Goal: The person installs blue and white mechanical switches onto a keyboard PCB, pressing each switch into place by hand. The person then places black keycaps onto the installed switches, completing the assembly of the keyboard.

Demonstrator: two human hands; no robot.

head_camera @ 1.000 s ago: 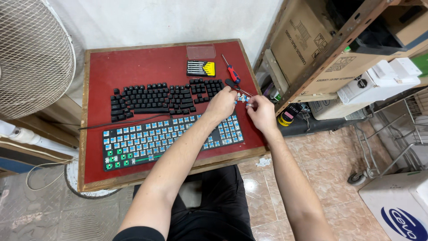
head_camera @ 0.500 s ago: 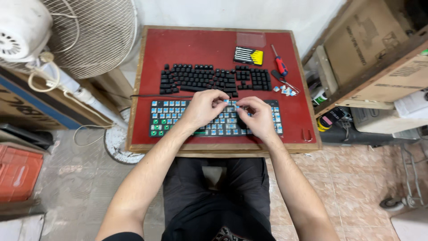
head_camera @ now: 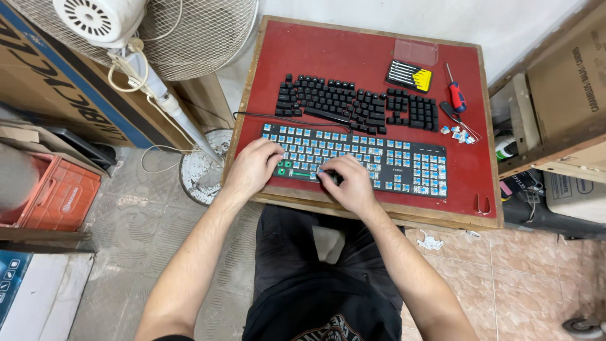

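A black keyboard (head_camera: 404, 164) without keycaps, its blue switches bare, lies along the near edge of a red table (head_camera: 353, 57). My left hand (head_camera: 254, 165) rests on the keyboard's left end, fingers curled over the switches. My right hand (head_camera: 348, 183) sits on its lower middle, fingertips pinched at a switch near the green stabiliser bar; whether they hold something small is hidden. The removed black keycaps (head_camera: 353, 104) lie in rows just behind the keyboard. A small heap of loose blue switches (head_camera: 457, 134) is at the right.
A red-handled screwdriver (head_camera: 456, 96) and a yellow-and-black bit set (head_camera: 409, 76) lie at the table's back right. A white pedestal fan (head_camera: 126, 38) stands left, with cardboard boxes (head_camera: 568, 76) on wooden shelving at the right and a red crate (head_camera: 60, 192) on the floor.
Both hands came from the table's right side, near the loose switches, onto the keyboard, then shifted left along it. The camera view also moved.
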